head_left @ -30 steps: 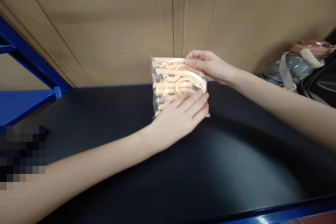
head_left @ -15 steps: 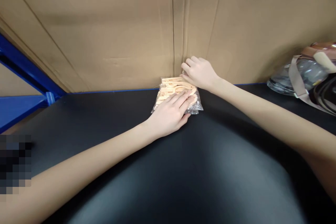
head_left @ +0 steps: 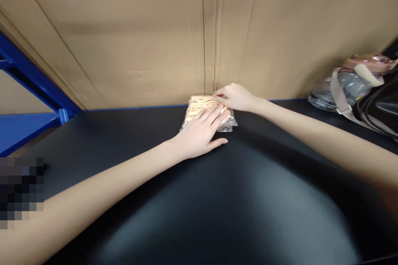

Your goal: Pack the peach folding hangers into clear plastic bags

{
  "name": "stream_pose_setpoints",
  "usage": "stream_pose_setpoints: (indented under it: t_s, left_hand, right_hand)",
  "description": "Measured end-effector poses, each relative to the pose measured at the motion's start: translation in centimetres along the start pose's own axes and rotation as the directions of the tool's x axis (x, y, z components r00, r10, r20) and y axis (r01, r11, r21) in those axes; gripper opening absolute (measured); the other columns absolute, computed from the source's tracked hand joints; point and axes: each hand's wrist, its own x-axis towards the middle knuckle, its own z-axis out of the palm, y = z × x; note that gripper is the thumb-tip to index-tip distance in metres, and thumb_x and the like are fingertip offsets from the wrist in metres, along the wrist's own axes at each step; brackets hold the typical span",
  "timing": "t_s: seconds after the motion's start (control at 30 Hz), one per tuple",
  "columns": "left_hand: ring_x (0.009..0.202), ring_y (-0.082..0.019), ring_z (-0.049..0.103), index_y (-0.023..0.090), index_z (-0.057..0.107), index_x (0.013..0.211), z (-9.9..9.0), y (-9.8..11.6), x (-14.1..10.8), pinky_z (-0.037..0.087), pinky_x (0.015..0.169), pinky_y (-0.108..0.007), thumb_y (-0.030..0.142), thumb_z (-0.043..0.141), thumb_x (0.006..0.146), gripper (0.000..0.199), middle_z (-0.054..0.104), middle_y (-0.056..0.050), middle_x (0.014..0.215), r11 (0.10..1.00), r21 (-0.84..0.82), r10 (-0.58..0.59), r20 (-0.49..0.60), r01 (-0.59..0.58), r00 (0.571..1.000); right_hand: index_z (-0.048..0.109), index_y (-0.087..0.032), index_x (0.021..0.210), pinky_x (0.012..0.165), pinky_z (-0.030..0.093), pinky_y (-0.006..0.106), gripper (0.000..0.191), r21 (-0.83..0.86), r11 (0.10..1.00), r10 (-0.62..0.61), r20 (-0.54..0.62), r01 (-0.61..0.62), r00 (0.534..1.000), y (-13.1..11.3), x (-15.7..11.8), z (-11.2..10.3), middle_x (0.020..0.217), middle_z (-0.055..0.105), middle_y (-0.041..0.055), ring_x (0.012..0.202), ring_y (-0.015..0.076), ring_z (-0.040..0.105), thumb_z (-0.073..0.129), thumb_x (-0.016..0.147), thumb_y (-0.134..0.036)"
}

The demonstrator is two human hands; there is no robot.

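A clear plastic bag [head_left: 194, 109] packed with pale orange, slat-like pieces, some of them curved, lies on the black tabletop against the cardboard. My left hand [head_left: 202, 130] rests flat over the bag's near part, fingers stretched out and thumb spread to the right on the tabletop side. At the bag's far right edge, my right hand [head_left: 233, 96] has its thumb and fingers pinched together on the plastic. The fingers of both hands cover part of the contents, so their exact kind cannot be made out.
Brown cardboard [head_left: 139, 41] stands upright along the back edge of the black tabletop [head_left: 124, 128]. A blue metal frame [head_left: 40, 78] is at the left. On the right lie a clear bottle [head_left: 351, 87] with a strap and a dark shiny bag [head_left: 384, 105].
My right hand has come down from above the bag's far edge onto it. My left hand stays on the bag, its thumb now spread further out.
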Motion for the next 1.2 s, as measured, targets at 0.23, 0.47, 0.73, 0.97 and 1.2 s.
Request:
stream_pose_setpoints:
  t_s: [0.23, 0.47, 0.73, 0.97, 1.2]
  left_hand:
    - [0.15, -0.029, 0.011, 0.003, 0.023, 0.153, -1.9, 3.2, -3.5, 0.015, 0.122, -0.047, 0.055, 0.035, 0.099, 0.076, 0.017, -0.02, 0.161, 0.99, -0.111, -0.075, 0.07, 0.082, 0.995]
    - [0.148, -0.031, 0.021, 0.006, 0.029, 0.152, -1.4, 4.9, -8.7, 0.025, 0.119, -0.051, 0.058, 0.025, 0.1, 0.074, 0.024, -0.017, 0.159, 0.967, -0.212, -0.095, 0.211, 0.141, 0.973]
    - [0.145, -0.031, 0.031, 0.011, 0.036, 0.15, -1.5, 3.9, -8.9, 0.03, 0.117, -0.052, 0.051, 0.033, 0.101, 0.063, 0.031, -0.015, 0.157, 0.971, -0.217, -0.062, 0.177, 0.1, 0.982]
    - [0.144, -0.03, 0.032, 0.014, 0.037, 0.15, -1.5, 3.9, -9.2, 0.032, 0.117, -0.05, 0.05, 0.034, 0.101, 0.061, 0.033, -0.015, 0.157, 0.975, -0.202, -0.06, 0.164, 0.093, 0.985]
    - [0.144, -0.031, 0.032, 0.013, 0.037, 0.15, -1.5, 3.9, -9.2, 0.032, 0.116, -0.051, 0.049, 0.035, 0.101, 0.061, 0.033, -0.015, 0.156, 0.975, -0.206, -0.054, 0.155, 0.086, 0.986]
  right_hand:
    - [0.064, -0.008, 0.119, 0.088, 0.05, 0.038, 0.034, -0.152, 0.97, -0.227, -0.268, 0.191, 0.936, -3.8, -7.2, -2.2, 0.122, 0.066, 0.0155, 0.107, 0.0267, 0.062, 0.041, 0.097, -0.021]
    - [0.06, -0.01, 0.131, 0.099, 0.05, 0.043, 0.041, -0.18, 0.914, -0.375, -0.028, 0.364, 0.927, -8.1, -16.3, -1.2, 0.136, 0.06, 0.0146, 0.119, 0.0289, 0.06, 0.046, 0.099, -0.032]
    - [0.053, -0.02, 0.14, 0.11, 0.041, 0.049, 0.046, 0.104, 0.963, -0.255, 0.067, 0.248, 0.965, -6.3, -16.4, 0.3, 0.149, 0.048, 0.0116, 0.135, 0.0271, 0.048, 0.044, 0.1, -0.041]
    - [0.05, -0.02, 0.143, 0.112, 0.039, 0.05, 0.048, 0.099, 0.963, -0.261, 0.093, 0.252, 0.961, -6.5, -16.8, 0.0, 0.151, 0.045, 0.0113, 0.137, 0.0275, 0.045, 0.041, 0.101, -0.041]
    - [0.049, -0.023, 0.143, 0.112, 0.039, 0.051, 0.047, 0.106, 0.963, -0.257, 0.091, 0.247, 0.962, -6.4, -16.8, 0.1, 0.152, 0.045, 0.0102, 0.138, 0.027, 0.045, 0.041, 0.101, -0.041]
